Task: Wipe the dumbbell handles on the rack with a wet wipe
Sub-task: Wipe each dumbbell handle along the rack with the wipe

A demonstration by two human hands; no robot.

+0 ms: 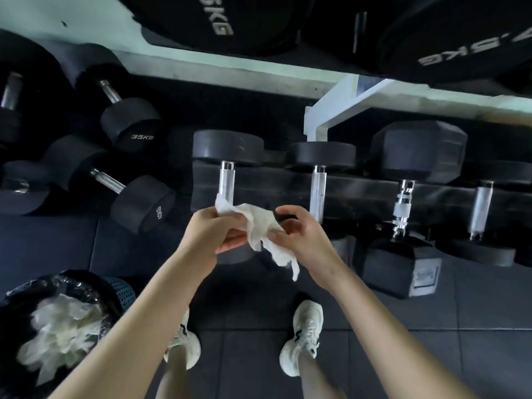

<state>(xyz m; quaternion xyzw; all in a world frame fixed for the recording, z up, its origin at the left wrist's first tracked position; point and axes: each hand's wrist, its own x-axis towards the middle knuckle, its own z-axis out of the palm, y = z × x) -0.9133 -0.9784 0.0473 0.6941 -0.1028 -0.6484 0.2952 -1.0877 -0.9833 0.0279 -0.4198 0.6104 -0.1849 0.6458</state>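
A crumpled white wet wipe (260, 226) hangs between both hands, in front of the low black rack (359, 194). My left hand (213, 231) grips its upper left part. My right hand (299, 234) pinches its right side with thumb and fingers. Just behind the wipe stands a round dumbbell with a shiny steel handle (226, 180); the wipe's top corner overlaps the handle's lower end. To the right lie a second round dumbbell's handle (319, 191), a hex dumbbell's ridged handle (403, 205) and another steel handle (480, 211).
Larger dumbbells, one marked 35KG (131, 125), lie on the dark floor at left. A bin lined with a black bag (51, 321) holds used white wipes at lower left. A pale rack frame (325, 110) and weight plates sit above. My two white shoes stand on floor tiles below.
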